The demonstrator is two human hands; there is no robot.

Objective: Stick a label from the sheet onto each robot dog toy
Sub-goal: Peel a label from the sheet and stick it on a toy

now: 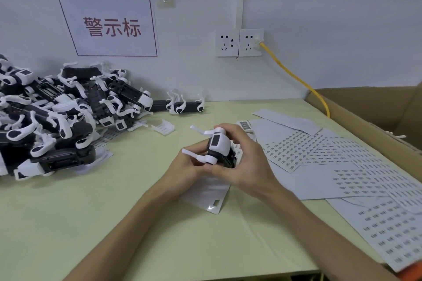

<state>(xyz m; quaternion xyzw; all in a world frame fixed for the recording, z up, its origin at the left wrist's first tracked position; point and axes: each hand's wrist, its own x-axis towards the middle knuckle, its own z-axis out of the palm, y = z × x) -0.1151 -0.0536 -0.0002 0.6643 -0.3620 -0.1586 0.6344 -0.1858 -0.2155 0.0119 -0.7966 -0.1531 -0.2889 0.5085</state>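
Centrally, black-and-white robot dog toy [219,147] gripped by both hands.

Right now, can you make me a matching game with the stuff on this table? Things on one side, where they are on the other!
Things:
1. robot dog toy
2. pile of robot dog toys
3. label sheets
4. yellow cable

Places:
A. plugged into the wall socket
B. spread on the table's right side
C. held in both hands
D. heaped on the table's left side

Pairs: 1-C, 2-D, 3-B, 4-A. The left hand and right hand grip the toy together.
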